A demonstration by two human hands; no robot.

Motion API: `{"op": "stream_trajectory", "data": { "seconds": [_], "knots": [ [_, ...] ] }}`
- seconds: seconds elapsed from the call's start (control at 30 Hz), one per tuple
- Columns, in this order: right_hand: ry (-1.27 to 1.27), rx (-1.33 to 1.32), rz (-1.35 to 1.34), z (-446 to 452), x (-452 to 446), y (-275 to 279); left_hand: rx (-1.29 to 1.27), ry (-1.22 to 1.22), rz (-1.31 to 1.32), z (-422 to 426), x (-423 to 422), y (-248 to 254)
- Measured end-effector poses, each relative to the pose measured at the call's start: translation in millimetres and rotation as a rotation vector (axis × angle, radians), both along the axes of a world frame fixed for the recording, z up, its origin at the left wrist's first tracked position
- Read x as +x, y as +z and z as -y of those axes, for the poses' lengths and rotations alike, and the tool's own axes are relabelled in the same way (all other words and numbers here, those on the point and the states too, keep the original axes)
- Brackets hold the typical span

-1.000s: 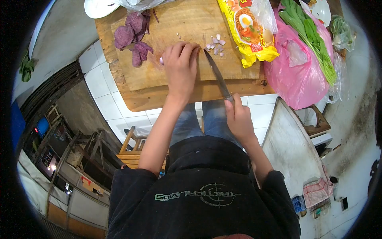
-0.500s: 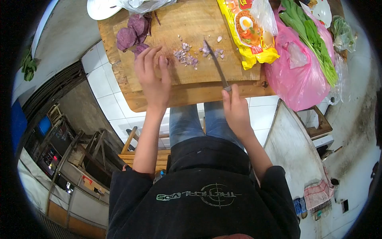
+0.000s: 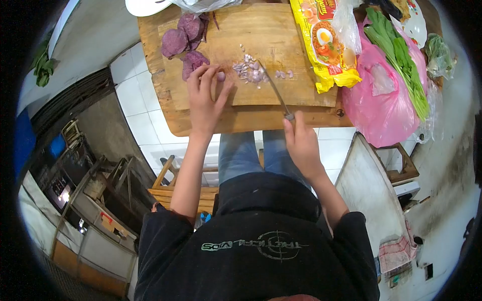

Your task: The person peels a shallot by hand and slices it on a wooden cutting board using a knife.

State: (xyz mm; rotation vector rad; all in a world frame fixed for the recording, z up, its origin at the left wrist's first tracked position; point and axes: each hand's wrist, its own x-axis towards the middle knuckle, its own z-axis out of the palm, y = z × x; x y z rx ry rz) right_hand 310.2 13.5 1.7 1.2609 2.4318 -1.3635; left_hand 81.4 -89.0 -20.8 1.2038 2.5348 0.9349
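My left hand [image 3: 206,98] is over the left part of the wooden cutting board [image 3: 193,113], fingers curled about a small purple shallot [image 3: 221,77] at their tips. Behind these fingers lie several purple sweet potato pieces [image 3: 174,42]. My right hand [image 3: 303,143] is closed round the handle of a knife [image 3: 275,89]. Its thin blade slants up and left across the board, the tip by a pile of chopped shallot [image 3: 247,68]. A few loose shallot bits [image 3: 281,74] lie right of the blade.
A yellow noodle packet [image 3: 325,42] covers the board's right side. Beyond it are a pink plastic bag [image 3: 379,108] and long green leafy vegetables [image 3: 396,55]. A clear plastic bag [image 3: 203,5] and a white plate [image 3: 145,6] sit at the far left.
The view has shifted, so the board appears farther right and lower. My left fingers have curled in, and the shallot now shows at them. The knife stays in my right hand, its tip nearer the pile.
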Motion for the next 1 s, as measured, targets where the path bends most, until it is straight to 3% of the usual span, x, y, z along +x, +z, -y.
{"op": "stream_trajectory", "data": {
  "seconds": [0.1, 0.2, 0.33, 0.53, 0.83, 1.0],
  "knots": [
    [-0.093, -0.096, 0.026, -6, -3, 9, -0.005, 0.002, 0.016, 1, -3, -2],
    [-0.050, 0.005, -0.109, -7, -10, 17, 0.033, -0.007, 0.061, 1, -5, 3],
    [-0.009, -0.082, -0.123, 9, -14, 11, 0.078, -0.080, 0.053, 5, -6, 0],
    [0.034, -0.228, -0.048, 43, -35, 5, 0.106, 0.057, 0.114, 5, 2, -1],
    [-0.029, -0.127, -0.053, 68, -53, -1, 0.221, 0.068, 0.141, 11, -2, -19],
    [0.042, 0.133, 0.223, 81, -71, -11, 0.287, 0.075, 0.144, 13, -3, -23]
  ]
}}
